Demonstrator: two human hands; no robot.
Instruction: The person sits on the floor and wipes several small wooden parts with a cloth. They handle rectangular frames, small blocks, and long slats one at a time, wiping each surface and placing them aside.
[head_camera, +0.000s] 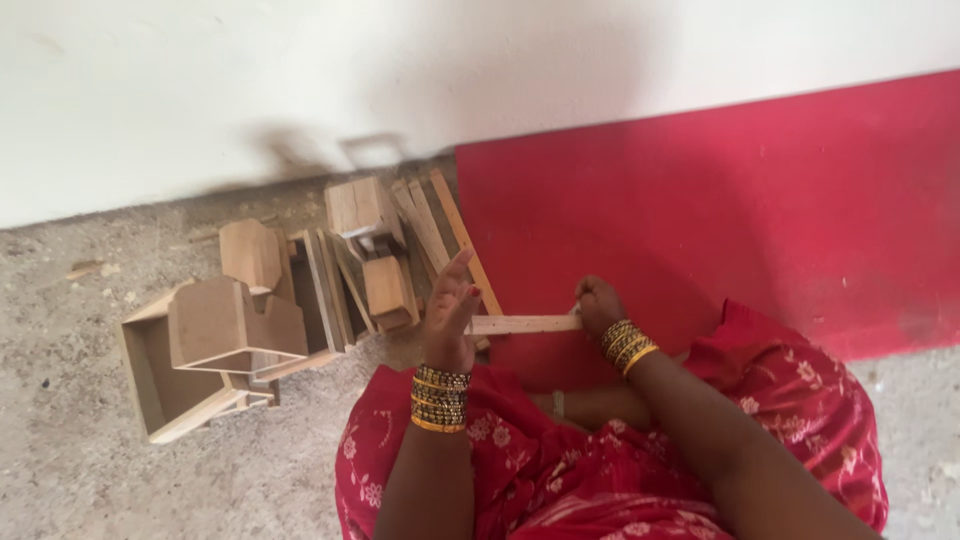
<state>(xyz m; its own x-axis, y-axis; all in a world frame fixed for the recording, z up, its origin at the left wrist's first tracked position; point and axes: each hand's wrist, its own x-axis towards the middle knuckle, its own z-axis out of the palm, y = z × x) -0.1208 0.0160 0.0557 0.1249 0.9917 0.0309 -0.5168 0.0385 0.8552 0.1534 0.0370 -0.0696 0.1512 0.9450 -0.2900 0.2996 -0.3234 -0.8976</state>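
A white wall (300, 70) runs along the far side. The rough grey concrete floor (70, 470) carries a red mat (760, 200) on the right.

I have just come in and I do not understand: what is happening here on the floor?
A person in red flowered clothing sits on the floor and holds a thin wooden strip level between both hands. The right hand closes its grip on one end; the left hand rests against the other end with fingers open. To the left lies a pile of wooden pieces on bare concrete, beside a red mat.
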